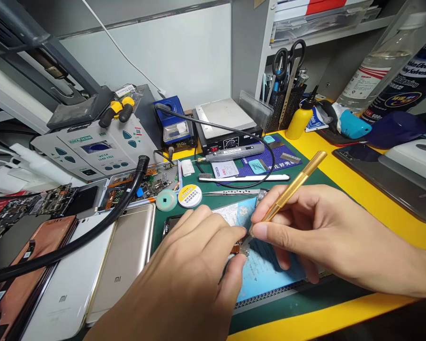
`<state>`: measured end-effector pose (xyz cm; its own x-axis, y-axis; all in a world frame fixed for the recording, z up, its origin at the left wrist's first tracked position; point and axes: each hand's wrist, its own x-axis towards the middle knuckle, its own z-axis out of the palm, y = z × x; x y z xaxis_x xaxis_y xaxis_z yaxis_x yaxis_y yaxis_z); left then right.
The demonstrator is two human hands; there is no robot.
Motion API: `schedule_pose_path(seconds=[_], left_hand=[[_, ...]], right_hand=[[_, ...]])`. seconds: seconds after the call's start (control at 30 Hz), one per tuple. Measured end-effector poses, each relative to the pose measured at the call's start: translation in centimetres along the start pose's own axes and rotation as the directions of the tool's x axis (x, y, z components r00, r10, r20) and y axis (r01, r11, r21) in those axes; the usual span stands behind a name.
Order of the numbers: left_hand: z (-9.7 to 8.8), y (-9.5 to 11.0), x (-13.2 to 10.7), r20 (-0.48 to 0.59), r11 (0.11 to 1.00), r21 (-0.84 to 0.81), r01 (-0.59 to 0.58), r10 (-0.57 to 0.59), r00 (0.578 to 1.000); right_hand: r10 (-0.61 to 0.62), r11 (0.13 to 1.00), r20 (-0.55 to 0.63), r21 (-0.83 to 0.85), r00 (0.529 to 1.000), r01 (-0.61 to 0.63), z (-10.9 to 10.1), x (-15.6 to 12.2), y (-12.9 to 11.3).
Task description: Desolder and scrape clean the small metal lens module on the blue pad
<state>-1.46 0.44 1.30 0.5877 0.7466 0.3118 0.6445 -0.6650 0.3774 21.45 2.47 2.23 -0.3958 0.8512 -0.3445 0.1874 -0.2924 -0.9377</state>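
My right hand (315, 227) grips a gold craft knife (287, 192) like a pen, its handle slanting up to the right. The knife's tip end reaches a small metallic part with an orange-brown flex cable (236, 248). My left hand (199, 255) is closed, its thumb and index finger pinching that small part from the left. Both hands work over a light blue sheet (270, 277) on the green cutting mat (305, 315). A dark-edged object (168, 225) shows partly from behind my left hand; most of it is hidden.
Xiaomi phones (122, 265) lie at left, crossed by a black hose (92, 239) from the hot-air station (102, 147). Beyond my hands are tweezers (230, 192), a white brush (244, 178) and a round tin (190, 195). A yellow bottle (300, 121) stands behind.
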Motion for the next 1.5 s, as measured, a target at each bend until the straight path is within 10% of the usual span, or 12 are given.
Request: schedule_pose_path(seconds=[1.5], left_hand=[[-0.34,-0.34,0.38,0.025,0.998,-0.057,0.003,-0.002,1.0]], right_hand=[[-0.064,0.998,-0.021,-0.013,0.998,0.064,0.26,0.32,-0.46]])
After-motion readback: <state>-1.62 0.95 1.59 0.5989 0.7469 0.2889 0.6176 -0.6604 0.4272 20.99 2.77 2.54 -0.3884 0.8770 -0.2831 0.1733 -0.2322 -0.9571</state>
